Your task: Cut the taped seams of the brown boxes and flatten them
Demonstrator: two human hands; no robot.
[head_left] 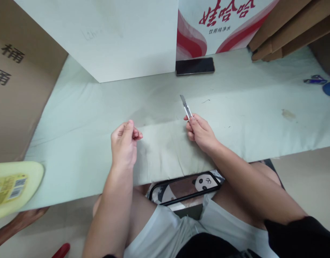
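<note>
My right hand [200, 130] grips a utility knife [186, 107] with a pale handle. The knife's metal blade is out and points away from me, up and slightly left. Over the table to the left, my left hand [125, 141] is closed, with its thumb resting against the curled fingers; nothing shows in it. Both hands are above the pale green cloth [159, 157] covering the table, a gap between them. Beyond the knife tip, a dark phone [195, 66] lies flat on the cloth.
A white box [122, 43] and a red-and-white printed carton [190, 34] stand behind. Cardboard [285, 28] leans at right; a brown carton [22, 89] stands left, near a yellow-green labelled container [33, 175]. A black-framed panda panel [181, 188] rests by my thighs. Someone's limb [22, 220] shows lower left.
</note>
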